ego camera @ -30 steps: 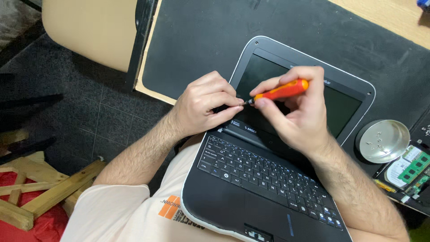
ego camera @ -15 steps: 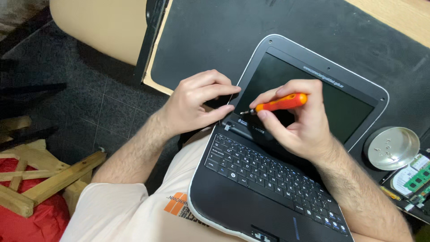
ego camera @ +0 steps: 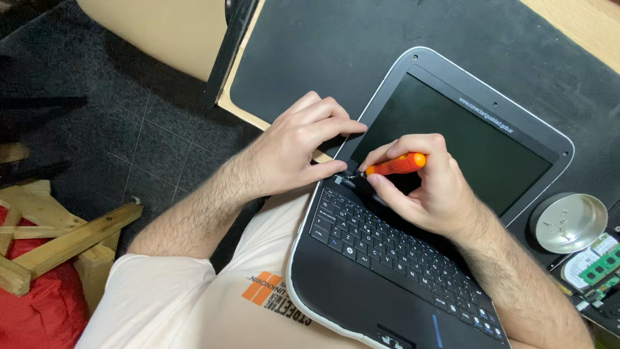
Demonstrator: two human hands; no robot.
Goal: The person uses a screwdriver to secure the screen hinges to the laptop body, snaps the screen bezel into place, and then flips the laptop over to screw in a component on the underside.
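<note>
A small dark laptop [ego camera: 413,258] with a pale rim lies open across my lap, its screen [ego camera: 471,148] black. My right hand [ego camera: 426,187] grips a small orange-handled screwdriver [ego camera: 394,165], its tip pointing left at the hinge corner [ego camera: 341,179] between keyboard and screen. My left hand [ego camera: 297,145] rests on that same left corner, thumb and forefinger pinching beside the screwdriver tip.
A black mat [ego camera: 387,39] covers a wooden desk behind the laptop. A round metal dish [ego camera: 568,223] holding tiny screws sits at right, with a hard drive and green memory modules [ego camera: 597,265] beside it. Wooden pieces [ego camera: 58,239] and red fabric [ego camera: 39,317] lie on the dark floor at left.
The view has shifted, so the laptop sits lower and further right. The screwdriver has come down from above the screen edge to the left hinge corner, and my left hand has closed in beside it.
</note>
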